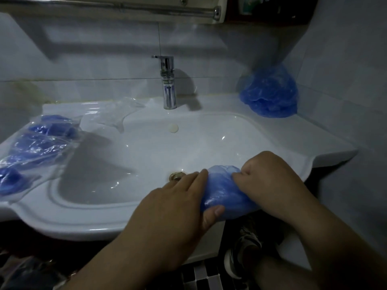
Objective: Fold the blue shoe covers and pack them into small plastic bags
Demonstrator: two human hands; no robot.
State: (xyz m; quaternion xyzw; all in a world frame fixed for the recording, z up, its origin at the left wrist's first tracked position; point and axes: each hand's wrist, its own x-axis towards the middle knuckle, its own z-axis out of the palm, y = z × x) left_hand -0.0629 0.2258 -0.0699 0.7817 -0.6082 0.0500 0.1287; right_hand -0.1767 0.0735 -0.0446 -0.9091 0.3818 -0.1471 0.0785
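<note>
Both hands on one blue shoe cover (pixel 222 191), held over the near rim of the sink (pixel 83 225). Left hand (pixel 178 204): thumb against the cover's near end, fingers laid flat along its left flank, clamping it. Right hand (pixel 266 176): fingers curled, pinching the far end. The cover sits between the two hands, its long axis near to far, leaning slightly right. Next fold probably brings far end toward near end (right hand's job, since it holds that end). Well left of the left hand: packed bags (pixel 39 143). Beyond them: empty clear bags (pixel 117 114). Far beyond the right hand: loose pile of covers (pixel 270 95).
</note>
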